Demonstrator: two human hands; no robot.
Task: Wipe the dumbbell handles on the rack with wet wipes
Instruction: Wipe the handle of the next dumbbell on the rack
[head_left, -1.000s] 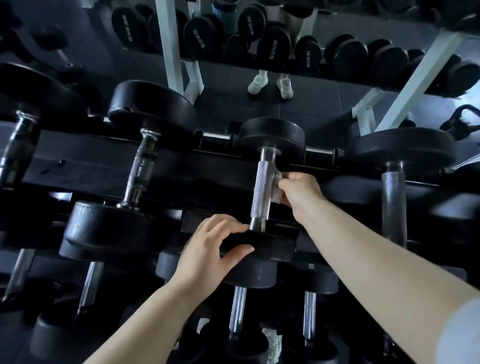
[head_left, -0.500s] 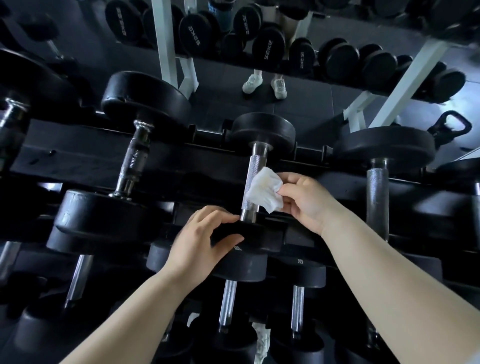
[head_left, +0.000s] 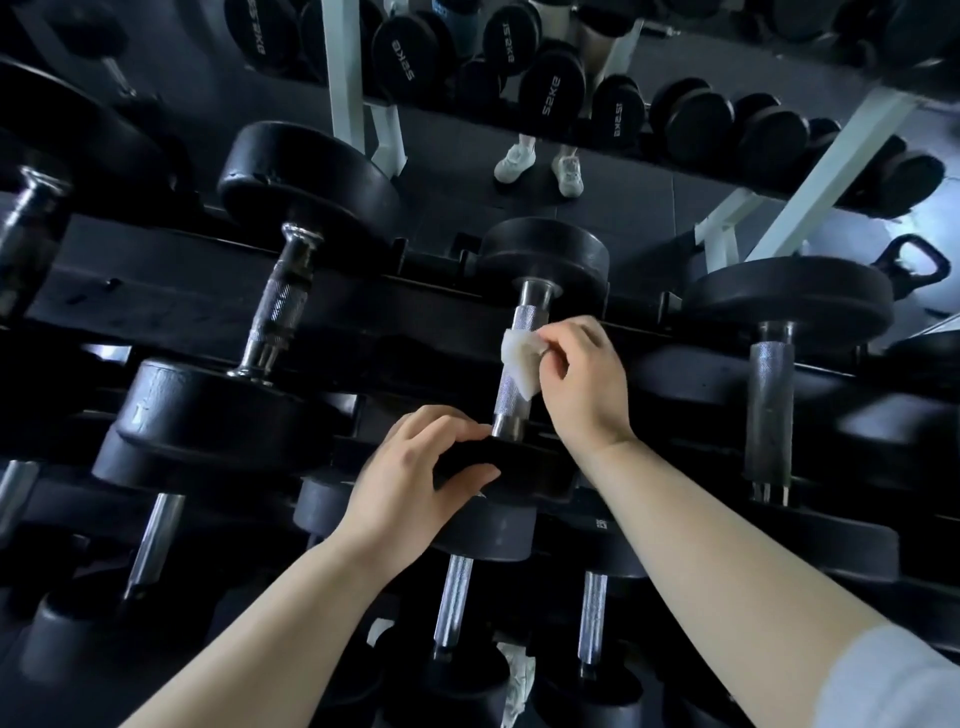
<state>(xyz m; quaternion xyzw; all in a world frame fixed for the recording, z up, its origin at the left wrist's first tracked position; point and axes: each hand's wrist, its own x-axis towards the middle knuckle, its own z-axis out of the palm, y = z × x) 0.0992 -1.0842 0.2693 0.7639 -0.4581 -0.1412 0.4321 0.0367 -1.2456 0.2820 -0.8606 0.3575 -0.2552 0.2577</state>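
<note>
A black dumbbell lies on the top tier of the rack (head_left: 171, 306), its knurled steel handle (head_left: 511, 400) running away from me. My right hand (head_left: 582, 387) pinches a white wet wipe (head_left: 521, 361) and holds it against the right side of that handle, near its upper half. My left hand (head_left: 415, 483) grips the near head (head_left: 524, 460) of the same dumbbell, thumb below and fingers on top. The far head (head_left: 543, 254) rests on the rack's back rail.
Larger dumbbells lie left (head_left: 275, 312) and right (head_left: 771, 395) on the same tier, smaller ones on the tier below (head_left: 452, 603). A crumpled wipe (head_left: 517, 680) hangs low between them. A person's white shoes (head_left: 540, 163) and a second rack (head_left: 550, 83) show beyond. A kettlebell (head_left: 914, 265) sits far right.
My right hand carried the wipe off the handle and spread it, then set it back against the handle higher up. My left hand kept its grip on the near head.
</note>
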